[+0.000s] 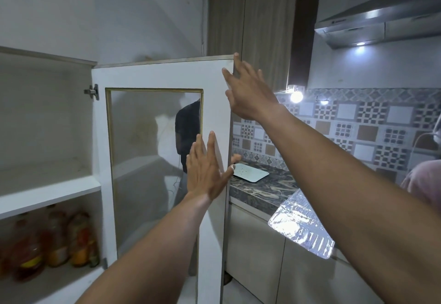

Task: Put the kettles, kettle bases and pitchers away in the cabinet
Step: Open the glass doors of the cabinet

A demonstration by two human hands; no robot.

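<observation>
The white cabinet stands at the left with its glass-panelled door swung open toward me. My left hand lies flat on the door's right frame, fingers spread, thumb hooked round the edge. Higher up, my right hand rests at the door's top right corner, fingers apart and over the edge. Neither hand holds anything. The upper shelf of the cabinet is bare. No kettle, kettle base or pitcher shows in view.
Several bottles of oil fill the cabinet's lower shelf. Right of the door runs a marble counter with a white tray and a foil-covered patch. Another person's shoulder shows at the far right. A range hood hangs above.
</observation>
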